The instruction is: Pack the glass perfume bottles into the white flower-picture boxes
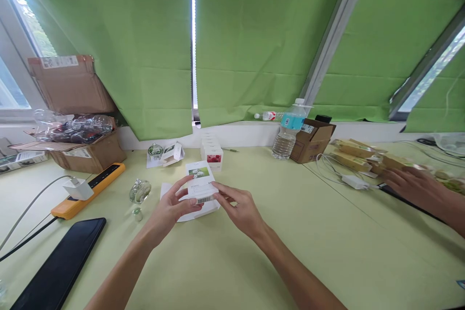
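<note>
Both hands grip a small white carton (200, 180) printed with a green flower picture and a barcode. My left hand (177, 203) has its thumb and fingers on the carton's left side, and my right hand (238, 206) pinches its right edge. Under the carton lies a white paper sheet (199, 215), partly hidden. Left of my left hand stand a clear glass bottle (140, 191) and a small silvery-green cap (137, 213). Beyond the carton is a row of white boxes (212, 155), the front one with a red picture.
An orange power strip (89, 191) with a white charger, a black phone (60, 266) and a cardboard box (87, 147) are at left. A large water bottle (288, 131) and a brown box (312, 140) stand behind, right. Another person's hand (417, 189) reaches in at far right.
</note>
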The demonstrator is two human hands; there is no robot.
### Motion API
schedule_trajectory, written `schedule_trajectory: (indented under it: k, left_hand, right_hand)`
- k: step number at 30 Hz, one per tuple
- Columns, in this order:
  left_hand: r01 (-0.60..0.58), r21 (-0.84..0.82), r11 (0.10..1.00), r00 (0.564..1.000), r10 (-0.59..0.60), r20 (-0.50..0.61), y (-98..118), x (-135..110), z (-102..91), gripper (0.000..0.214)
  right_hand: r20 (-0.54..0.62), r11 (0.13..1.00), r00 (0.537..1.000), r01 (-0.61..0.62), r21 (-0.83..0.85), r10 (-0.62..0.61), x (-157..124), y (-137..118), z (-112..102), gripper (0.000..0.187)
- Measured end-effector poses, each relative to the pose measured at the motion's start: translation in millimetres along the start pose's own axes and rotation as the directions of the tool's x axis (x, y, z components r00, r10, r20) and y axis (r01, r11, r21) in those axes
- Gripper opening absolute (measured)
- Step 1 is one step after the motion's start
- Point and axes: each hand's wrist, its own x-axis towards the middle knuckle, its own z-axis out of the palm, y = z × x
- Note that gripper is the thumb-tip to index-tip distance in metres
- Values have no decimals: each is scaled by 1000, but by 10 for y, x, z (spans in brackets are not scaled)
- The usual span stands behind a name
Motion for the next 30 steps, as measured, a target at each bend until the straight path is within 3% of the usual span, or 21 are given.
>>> schedule_trajectory:
  k: [5, 30]
  left_hand:
    - [14, 35, 999, 1000, -14, -2, -29, -2, -5, 70]
    - [-5, 94, 996, 999, 8, -37, -20, -10, -1, 61]
  right_hand:
    - [-34, 1000, 999, 19, -14, -19, 6, 13, 6, 32]
    - [-78, 997, 995, 54, -59, -59, -16, 15, 59, 29]
